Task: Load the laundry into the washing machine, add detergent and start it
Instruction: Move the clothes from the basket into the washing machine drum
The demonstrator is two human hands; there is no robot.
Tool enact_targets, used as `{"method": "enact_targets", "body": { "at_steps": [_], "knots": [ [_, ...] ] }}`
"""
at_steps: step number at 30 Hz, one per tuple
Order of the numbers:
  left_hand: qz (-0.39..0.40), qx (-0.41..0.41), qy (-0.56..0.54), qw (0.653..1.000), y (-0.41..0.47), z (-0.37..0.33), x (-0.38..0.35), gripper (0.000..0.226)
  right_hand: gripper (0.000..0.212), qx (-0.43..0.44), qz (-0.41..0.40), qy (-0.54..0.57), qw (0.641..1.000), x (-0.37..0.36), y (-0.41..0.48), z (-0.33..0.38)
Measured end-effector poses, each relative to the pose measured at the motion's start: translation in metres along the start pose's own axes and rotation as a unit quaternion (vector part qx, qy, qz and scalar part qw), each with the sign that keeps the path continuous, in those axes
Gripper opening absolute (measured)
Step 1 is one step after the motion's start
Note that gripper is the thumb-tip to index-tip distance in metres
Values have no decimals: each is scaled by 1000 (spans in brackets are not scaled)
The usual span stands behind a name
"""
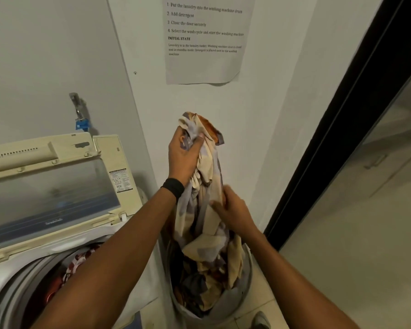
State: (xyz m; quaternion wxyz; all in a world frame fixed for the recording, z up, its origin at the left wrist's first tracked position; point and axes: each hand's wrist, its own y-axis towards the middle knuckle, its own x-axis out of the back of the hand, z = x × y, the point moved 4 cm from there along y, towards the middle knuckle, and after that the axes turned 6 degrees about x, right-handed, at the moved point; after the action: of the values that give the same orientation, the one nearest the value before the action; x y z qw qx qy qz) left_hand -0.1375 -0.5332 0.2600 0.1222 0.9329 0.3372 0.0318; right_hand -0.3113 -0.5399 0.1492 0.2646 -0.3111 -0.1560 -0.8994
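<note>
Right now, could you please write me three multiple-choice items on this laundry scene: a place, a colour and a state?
1. Where does the laundry basket stand? A. On a shelf. B. On the floor, right of the washing machine. C. On a chair.
2. What colour is the wristband by the left hand gripping the patterned cloth? A. White. B. Blue. C. Black.
3. How is the machine's lid? A. Raised open. B. Shut. C. Taken off.
Answers: 1 B, it sits on the floor beside the machine. 2 C, the band is plainly black. 3 A, the lid stands up and red laundry shows in the drum.
</note>
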Motion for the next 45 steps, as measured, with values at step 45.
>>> {"method": "enact_targets", "body": {
  "at_steps": [45],
  "knots": [
    [77, -34, 23, 996, -15, 8, -16, 26, 30, 108, -170, 329, 923, 87, 38, 95]
  ]
}}
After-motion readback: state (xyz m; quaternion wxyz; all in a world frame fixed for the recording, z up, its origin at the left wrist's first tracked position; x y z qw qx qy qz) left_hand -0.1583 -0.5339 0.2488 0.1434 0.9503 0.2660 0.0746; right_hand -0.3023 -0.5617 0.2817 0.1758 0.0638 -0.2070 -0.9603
